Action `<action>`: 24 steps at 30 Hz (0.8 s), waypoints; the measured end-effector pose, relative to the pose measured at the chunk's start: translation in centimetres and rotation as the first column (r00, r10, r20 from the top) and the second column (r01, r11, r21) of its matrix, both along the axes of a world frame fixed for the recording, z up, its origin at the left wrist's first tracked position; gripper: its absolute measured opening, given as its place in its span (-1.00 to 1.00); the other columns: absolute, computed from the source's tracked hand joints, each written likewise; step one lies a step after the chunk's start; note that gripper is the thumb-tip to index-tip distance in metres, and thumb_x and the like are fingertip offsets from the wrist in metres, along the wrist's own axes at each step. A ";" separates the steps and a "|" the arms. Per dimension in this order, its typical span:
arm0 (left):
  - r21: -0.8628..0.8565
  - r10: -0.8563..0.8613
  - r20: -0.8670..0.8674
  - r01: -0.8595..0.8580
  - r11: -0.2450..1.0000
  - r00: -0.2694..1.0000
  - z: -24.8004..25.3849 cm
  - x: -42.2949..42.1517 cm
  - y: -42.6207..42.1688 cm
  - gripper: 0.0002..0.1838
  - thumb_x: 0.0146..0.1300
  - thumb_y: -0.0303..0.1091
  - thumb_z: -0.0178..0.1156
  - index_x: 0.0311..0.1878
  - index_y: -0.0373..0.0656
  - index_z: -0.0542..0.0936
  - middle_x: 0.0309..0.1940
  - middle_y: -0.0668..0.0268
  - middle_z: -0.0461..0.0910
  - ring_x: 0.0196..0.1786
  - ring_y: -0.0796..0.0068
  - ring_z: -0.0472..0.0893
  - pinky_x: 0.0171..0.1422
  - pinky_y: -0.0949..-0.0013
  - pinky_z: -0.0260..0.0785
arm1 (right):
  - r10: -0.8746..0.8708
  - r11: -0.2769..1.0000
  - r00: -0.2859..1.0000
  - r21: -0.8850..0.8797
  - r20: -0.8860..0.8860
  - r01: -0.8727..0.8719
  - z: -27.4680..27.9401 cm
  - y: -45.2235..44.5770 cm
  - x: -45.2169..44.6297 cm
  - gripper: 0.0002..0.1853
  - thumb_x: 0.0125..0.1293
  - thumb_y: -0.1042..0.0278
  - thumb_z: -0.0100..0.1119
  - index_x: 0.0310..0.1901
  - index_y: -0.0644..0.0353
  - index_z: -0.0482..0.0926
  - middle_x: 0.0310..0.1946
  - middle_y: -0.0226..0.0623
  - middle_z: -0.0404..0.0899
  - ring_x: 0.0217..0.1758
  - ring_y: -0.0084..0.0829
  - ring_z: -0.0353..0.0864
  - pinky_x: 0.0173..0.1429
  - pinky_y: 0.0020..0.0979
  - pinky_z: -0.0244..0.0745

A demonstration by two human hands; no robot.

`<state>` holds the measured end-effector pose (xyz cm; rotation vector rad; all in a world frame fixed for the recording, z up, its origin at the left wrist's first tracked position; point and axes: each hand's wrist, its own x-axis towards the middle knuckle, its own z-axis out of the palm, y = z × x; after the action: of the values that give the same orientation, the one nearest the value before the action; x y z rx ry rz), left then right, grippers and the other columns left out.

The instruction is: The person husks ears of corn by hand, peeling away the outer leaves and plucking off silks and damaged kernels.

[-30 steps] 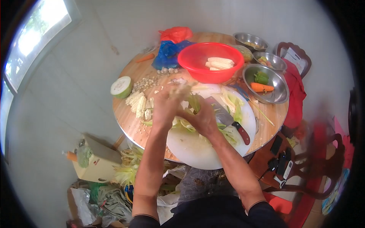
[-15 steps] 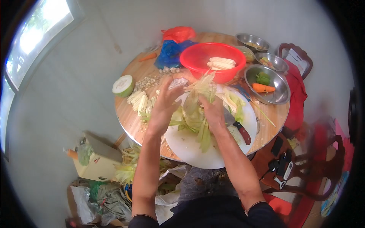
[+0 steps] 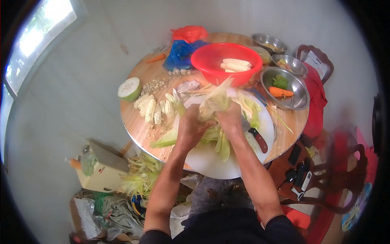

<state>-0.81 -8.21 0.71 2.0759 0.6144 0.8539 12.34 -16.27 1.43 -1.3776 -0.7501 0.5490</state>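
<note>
Newly on husks [image 3: 217,102], seemingly, left hand [image 3: 192,125]

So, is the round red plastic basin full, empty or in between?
In between: the round red plastic basin holds a few pale husked corn cobs, with bare red plastic showing to their left.

Single head-worn view, facing forward and down, wide-angle, close above the round table [image 3: 132,116]
</note>
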 end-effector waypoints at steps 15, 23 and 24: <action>-0.570 0.063 0.350 0.159 0.806 0.935 -1.7 -0.7 -0.5 -0.50 0.48 -0.03 0.24 0.24 -0.26 0.55 0.03 0.28 0.62 0.01 0.48 0.56 0.00 0.43 0.43 | 0.129 0.952 0.718 0.287 -0.684 0.102 -3.6 2.0 -1.3 -0.67 0.36 0.45 0.30 0.13 0.30 0.60 -0.02 -0.24 0.68 0.01 -0.35 0.70 0.03 -0.24 0.69; -0.421 0.115 0.519 0.137 0.897 0.847 -1.4 0.0 -2.2 -0.55 0.33 -0.28 0.43 0.19 -0.25 0.57 -0.03 0.25 0.64 0.01 0.41 0.62 0.06 0.31 0.53 | 0.060 0.963 0.717 0.230 -0.694 0.142 -5.1 2.9 -1.6 -0.70 0.34 0.54 0.19 0.10 0.35 0.60 -0.03 -0.14 0.67 -0.04 -0.26 0.72 0.03 -0.19 0.72; -0.355 0.085 0.533 0.131 0.926 0.842 -0.9 0.0 -2.7 -0.56 0.29 -0.36 0.45 0.18 -0.26 0.57 -0.02 0.23 0.65 0.01 0.39 0.64 0.06 0.31 0.54 | 0.064 0.954 0.745 0.261 -0.664 0.150 -5.6 3.1 -1.5 -0.71 0.35 0.53 0.18 0.09 0.35 0.60 -0.04 -0.14 0.66 -0.06 -0.25 0.73 0.00 -0.19 0.72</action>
<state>-0.85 -10.94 -0.16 1.3948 0.3970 1.1477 10.86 -13.17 -4.15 -0.8116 -0.1895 0.7979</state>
